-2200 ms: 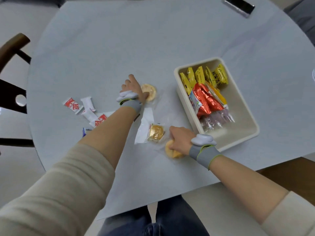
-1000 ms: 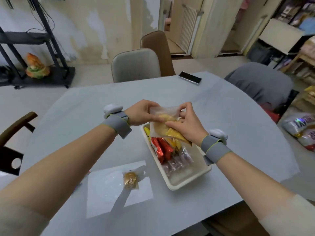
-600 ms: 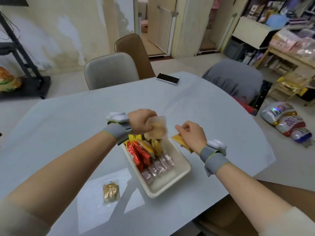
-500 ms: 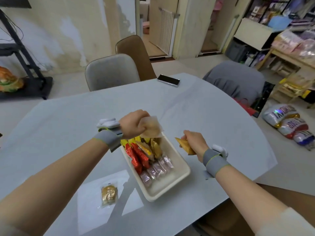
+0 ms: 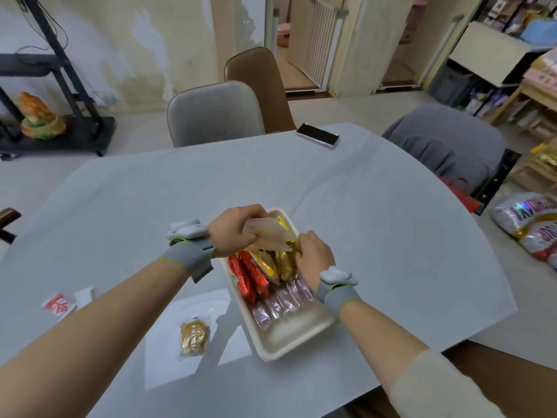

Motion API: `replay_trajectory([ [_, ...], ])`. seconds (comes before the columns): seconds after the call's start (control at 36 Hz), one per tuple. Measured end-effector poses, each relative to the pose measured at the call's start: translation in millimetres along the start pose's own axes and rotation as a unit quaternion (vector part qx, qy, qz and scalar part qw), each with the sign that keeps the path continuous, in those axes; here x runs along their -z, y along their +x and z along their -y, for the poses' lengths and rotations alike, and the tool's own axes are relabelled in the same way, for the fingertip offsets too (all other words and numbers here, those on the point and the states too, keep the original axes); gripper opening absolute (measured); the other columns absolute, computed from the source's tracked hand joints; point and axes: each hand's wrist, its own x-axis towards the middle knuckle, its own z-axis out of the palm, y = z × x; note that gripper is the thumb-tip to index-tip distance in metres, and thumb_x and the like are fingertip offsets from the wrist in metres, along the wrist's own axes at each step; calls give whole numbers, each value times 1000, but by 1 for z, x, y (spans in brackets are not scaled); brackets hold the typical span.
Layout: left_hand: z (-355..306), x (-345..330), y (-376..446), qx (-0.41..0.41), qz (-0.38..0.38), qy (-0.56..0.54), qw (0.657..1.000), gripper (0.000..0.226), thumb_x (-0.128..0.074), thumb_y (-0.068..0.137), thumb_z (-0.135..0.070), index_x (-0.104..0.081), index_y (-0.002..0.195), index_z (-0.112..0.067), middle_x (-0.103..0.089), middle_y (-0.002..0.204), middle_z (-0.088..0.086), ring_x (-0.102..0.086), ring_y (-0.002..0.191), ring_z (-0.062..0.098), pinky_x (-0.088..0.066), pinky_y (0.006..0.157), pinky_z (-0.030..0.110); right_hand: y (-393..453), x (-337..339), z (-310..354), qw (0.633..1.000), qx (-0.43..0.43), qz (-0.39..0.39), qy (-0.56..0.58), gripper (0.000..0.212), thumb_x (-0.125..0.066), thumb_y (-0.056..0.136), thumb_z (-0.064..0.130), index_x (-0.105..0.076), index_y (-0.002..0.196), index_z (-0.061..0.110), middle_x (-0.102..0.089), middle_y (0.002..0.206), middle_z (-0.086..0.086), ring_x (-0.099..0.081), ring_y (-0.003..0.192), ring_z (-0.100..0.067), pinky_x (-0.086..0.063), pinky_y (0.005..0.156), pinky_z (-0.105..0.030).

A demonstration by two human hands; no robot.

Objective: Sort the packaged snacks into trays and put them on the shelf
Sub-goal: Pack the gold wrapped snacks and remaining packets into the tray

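1. Cream plastic tray (image 5: 297,342) sits on the pale table (image 5: 391,236); every place below is given from this tray.
2. Red packets (image 5: 247,274) lie in the tray's middle against its left wall, gold-yellow packets (image 5: 275,263) just right of them, and purple packets (image 5: 275,303) in a row nearer the person.
3. Above the tray's far end, the left hand (image 5: 235,230) curls its fingers round a clear-wrapped round snack (image 5: 269,236), held over the packets.
4. Just right of that snack, over the tray's right side, the right hand (image 5: 313,256) has its fingers bent down into the gold-yellow packets; whether they clamp on anything I cannot tell.
5. Left of the tray, on the table, a small gold-wrapped snack (image 5: 194,337) lies alone.
6. Farther left, red-and-white sachets (image 5: 58,304) lie near the left forearm.
7. Well beyond the tray's far end, a phone (image 5: 317,135) rests near the table's far edge.
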Motion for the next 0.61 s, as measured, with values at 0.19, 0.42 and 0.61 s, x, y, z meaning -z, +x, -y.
replay_trajectory([
  [0.19, 8, -1, 1, 5, 4, -6, 1000, 34, -54, 79, -8, -60, 111, -16, -66, 103, -1, -60, 96, 19, -49, 84, 38, 0, -15, 4, 997, -18, 11, -80, 20, -39, 94, 2, -58, 101, 4, -59, 109, -14, -61, 94, -38, -34, 65, -33],
  [0.42, 16, -4, -1, 26, 13, -19, 999, 36, -50, 75, -18, -59, 110, -17, -65, 103, -1, -59, 95, 18, -49, 84, 35, 16, -23, 14, 993, -47, 71, -87, 30, -38, 88, -8, -62, 106, -2, -61, 114, -22, -61, 103, -38, -47, 79, -37],
  [0.61, 21, -8, 1, 10, 29, 5, 1000, 33, -56, 79, -5, -60, 109, -16, -65, 105, 0, -59, 97, 21, -48, 86, 41, 11, -28, 17, 992, -87, 67, -69, 38, -35, 89, -11, -63, 112, 0, -62, 116, -18, -61, 107, -35, -49, 84, -37],
])
